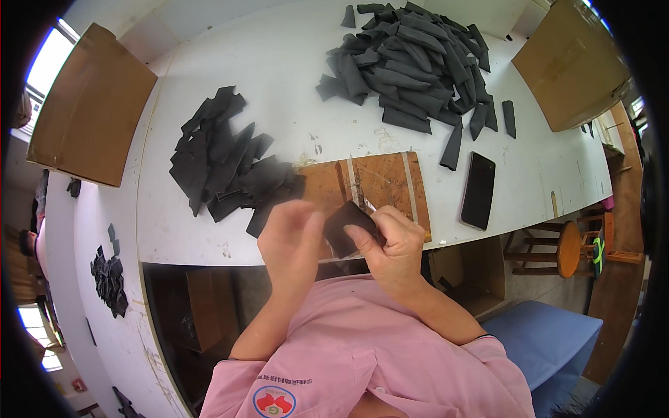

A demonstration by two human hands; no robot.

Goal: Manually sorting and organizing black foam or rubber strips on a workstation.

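My right hand [396, 245] pinches a small black piece of soft sheet material [341, 228] between thumb and fingers. Past its fingers shows a thin pale tip [369, 205], too small to name. My left hand [291, 233] is just left of the piece, palm side turned inward; its fingers are blurred, and I cannot tell if they touch it. Both hands are over the near edge of a worn brown wooden board [390, 174] with light strips across it. A loose pile of flat black pieces [216, 160] lies beside the board's left side.
A large heap of dark grey rolled tubes [418, 63] covers the far right of the white table [279, 111]. A black phone [478, 191] lies right of the board. Cardboard boxes stand at left [94, 104] and right [575, 66]. A wooden stool [568, 249] is beyond the table edge.
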